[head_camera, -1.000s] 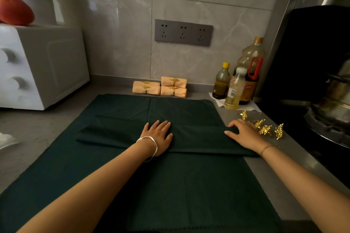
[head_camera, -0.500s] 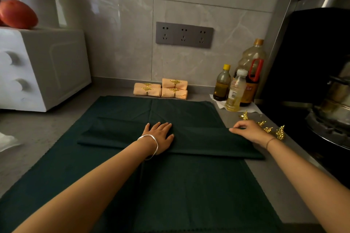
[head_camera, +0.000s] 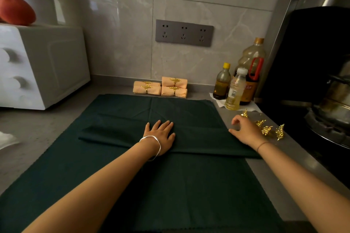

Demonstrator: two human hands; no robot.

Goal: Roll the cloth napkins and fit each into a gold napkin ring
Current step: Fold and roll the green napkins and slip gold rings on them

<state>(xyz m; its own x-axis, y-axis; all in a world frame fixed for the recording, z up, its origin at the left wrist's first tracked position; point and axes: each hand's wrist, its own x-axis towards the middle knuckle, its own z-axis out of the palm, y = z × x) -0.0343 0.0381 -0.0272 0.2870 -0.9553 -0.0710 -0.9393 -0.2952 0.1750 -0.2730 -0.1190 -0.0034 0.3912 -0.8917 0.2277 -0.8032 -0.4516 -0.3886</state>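
A dark green napkin (head_camera: 198, 138), folded into a long band, lies across a larger dark green cloth (head_camera: 170, 185) on the counter. My left hand (head_camera: 161, 134) presses flat on the band's middle, fingers straight. My right hand (head_camera: 246, 130) hovers over the band's right end with loosely curled fingers and holds nothing. Several loose gold leaf napkin rings (head_camera: 267, 129) lie on the counter just right of that hand. Several peach napkins (head_camera: 161, 89), rolled and ringed in gold, are stacked against the back wall.
Three oil bottles (head_camera: 236, 89) stand at the back right on white paper. A black stove with a metal pot (head_camera: 333, 104) fills the right side. At the left stands a white appliance (head_camera: 37, 66) with a red fruit (head_camera: 16, 12) and a bucket on top.
My right hand has lifted off the band's right end and shifted back toward the gold rings, its fingers curling. My left hand stays pressed on the band.
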